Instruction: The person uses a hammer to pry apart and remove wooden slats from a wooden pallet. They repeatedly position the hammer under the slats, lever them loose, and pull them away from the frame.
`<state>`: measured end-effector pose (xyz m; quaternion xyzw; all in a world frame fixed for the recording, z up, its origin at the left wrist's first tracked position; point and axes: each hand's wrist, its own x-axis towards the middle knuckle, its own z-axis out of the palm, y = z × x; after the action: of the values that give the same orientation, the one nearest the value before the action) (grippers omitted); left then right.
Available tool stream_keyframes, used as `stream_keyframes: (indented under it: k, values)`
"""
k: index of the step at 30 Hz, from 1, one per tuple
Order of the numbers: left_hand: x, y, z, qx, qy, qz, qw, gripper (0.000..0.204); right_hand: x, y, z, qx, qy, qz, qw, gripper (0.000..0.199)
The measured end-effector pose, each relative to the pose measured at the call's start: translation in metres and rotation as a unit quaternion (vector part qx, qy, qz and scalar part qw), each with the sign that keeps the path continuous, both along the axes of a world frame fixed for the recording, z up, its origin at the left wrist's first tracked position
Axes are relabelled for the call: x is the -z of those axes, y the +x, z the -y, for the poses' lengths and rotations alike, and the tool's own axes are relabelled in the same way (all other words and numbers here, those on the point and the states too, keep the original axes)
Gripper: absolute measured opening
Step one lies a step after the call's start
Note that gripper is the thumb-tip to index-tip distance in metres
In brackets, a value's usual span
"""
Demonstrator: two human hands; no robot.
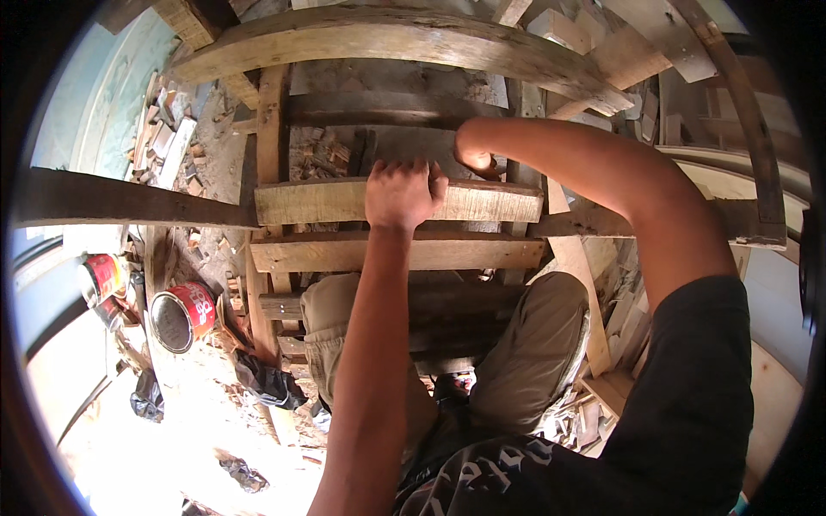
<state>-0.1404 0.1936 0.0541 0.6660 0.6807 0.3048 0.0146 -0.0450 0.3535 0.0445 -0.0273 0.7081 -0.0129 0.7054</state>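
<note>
Far left: dark weathered wooden beam (120, 202) runs across, ends near the frame's left upright. Below it, 2 red cylindrical metal tins on the dusty floor: one open-topped, lying on its side (182, 316), one further left, partly cut off (101, 277). Black crumpled cloth (262, 378) just beside the person's left knee. Wood offcuts and chips scattered along the upper left (168, 138).

Centre: left hand (403, 191) lies palm-down over the pale rough-sawn horizontal wooden slat (490, 203), fingers curled over its far edge, gripping it. That slat sits mid-frame, spanning the 2 uprights, with a second pale plank (344, 254) parallel just below it, nearer the person. Both are part of a curved wooden frame; broad arched top rail (387, 43) spans above. Knees in khaki trousers are tucked under the lower plank.

Right: right hand (476, 160) reaches across behind the gripped slat, near the right upright; fingers hidden by the wrist and wood, so cannot tell whether it grasps anything. Far right: curved dark timber rib (757, 129), loose pale boards (602, 361) stacked beside the right knee.
</note>
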Motion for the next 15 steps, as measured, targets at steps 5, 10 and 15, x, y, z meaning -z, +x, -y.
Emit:
stream_keyframes:
  k: [5,10,15]
  values:
    - [0.0,-0.004,0.006,-0.002,-0.027,0.004,1.0,0.024,-0.002,0.002,0.004,-0.011,-0.072,-0.017,0.997,0.046]
    - [0.001,-0.004,-0.001,-0.002,-0.042,0.006,0.999,0.022,0.01,0.023,-0.007,0.018,-0.095,0.015,0.995,0.045]
    - [-0.001,-0.003,-0.001,0.005,-0.053,0.004,0.999,0.022,0.004,0.028,-0.009,0.053,-0.132,0.033,0.989,0.042]
